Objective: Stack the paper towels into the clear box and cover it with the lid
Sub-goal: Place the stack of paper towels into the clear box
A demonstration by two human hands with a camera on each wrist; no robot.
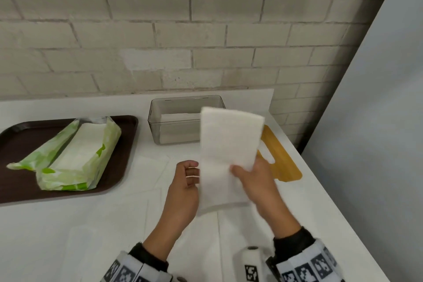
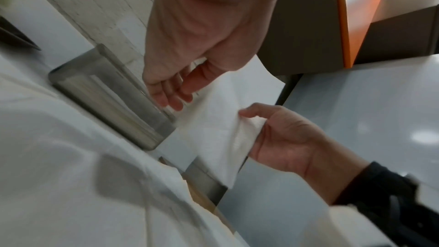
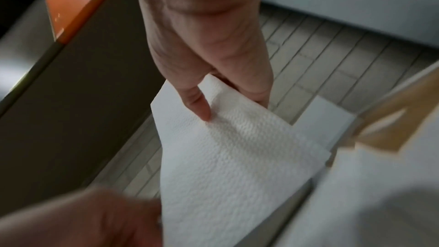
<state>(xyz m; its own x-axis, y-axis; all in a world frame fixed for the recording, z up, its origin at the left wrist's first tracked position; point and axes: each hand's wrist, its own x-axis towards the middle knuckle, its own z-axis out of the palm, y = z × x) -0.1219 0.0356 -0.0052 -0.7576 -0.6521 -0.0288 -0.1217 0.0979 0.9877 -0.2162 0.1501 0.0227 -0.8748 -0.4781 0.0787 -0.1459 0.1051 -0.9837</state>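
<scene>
- Right hand (image 1: pixel 254 181) grip pinches a folded paper towel (image 1: pixel 229 144) near its bottom, so it's aimed at the clear box (image 1: pixel 155 121).
- Left hand (image 1: pixel 185 181) grip looks loosely curled beside it, holding nothing.

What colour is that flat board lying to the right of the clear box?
Yellow-orange, the board, clearest in the head view.

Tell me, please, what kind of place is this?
Probably a kitchen or canteen service counter: a white countertop against a painted brick wall, with a brown serving tray holding an opened pack of paper towels.
</scene>
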